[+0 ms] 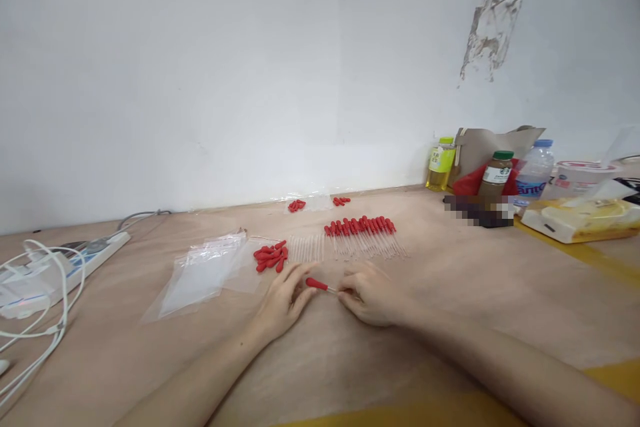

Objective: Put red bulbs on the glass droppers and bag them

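A glass dropper with a red rubber bulb (317, 283) lies crosswise between my two hands, its bulb toward the left. My right hand (371, 295) is closed, with thumb and fingertips pinching the glass stem; most of the stem is hidden by the fingers. My left hand (286, 300) curves around the bulb's end with thumb and forefinger apart, seemingly not gripping it. Beyond the left hand sits a pile of loose red bulbs (270, 255), and beside it a row of bare glass tubes (306, 248). Several assembled droppers (361, 235) lie side by side farther right.
Clear plastic bags (205, 273) lie left of the bulbs. Near the wall, another bag (315, 201) shows more red bulbs. A power strip (100, 257) with white cables (63, 307) is at far left. Bottles (440, 165) and a tissue pack (575, 220) stand at right.
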### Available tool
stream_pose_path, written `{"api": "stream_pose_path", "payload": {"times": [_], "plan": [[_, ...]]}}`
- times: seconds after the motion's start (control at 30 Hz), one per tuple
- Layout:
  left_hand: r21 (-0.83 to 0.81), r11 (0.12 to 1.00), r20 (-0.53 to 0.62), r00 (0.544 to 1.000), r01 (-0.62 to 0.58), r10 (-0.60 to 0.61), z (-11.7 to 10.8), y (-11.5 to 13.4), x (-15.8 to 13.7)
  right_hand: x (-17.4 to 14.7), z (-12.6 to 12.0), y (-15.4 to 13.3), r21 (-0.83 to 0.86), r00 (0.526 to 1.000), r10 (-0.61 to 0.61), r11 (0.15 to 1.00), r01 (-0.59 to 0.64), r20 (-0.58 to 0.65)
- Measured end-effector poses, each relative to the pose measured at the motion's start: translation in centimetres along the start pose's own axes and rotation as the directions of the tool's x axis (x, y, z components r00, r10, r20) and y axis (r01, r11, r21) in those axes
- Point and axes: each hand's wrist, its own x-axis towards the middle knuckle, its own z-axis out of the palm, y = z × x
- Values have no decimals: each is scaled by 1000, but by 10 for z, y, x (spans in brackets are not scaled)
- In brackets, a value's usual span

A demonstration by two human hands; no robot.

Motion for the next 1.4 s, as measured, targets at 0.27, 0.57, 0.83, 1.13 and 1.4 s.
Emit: {"api": "stream_pose_path", "payload": {"times": [0.27, 0.57, 0.83, 1.13, 1.4], "plan": [[44, 994, 154, 983, 96, -102, 3, -2, 1, 34, -13, 53, 124, 885, 458, 886, -447, -81], [40, 997, 178, 981, 72, -78, -2, 0, -1, 88, 9, 55, -198, 745, 609, 722, -663, -272], [33, 997, 186, 980, 70, -75, -2, 0, -1, 85, 15, 63, -160, 733, 634, 719, -676, -245], [17, 998, 175, 983, 58, -60, -2, -1, -1, 87, 18, 38, -179, 848, 481, 835, -520, -222], [28, 998, 171, 984, 52, -56, 1, -1, -3, 114, 28, 30, -292, 810, 566, 757, -584, -152]]}}
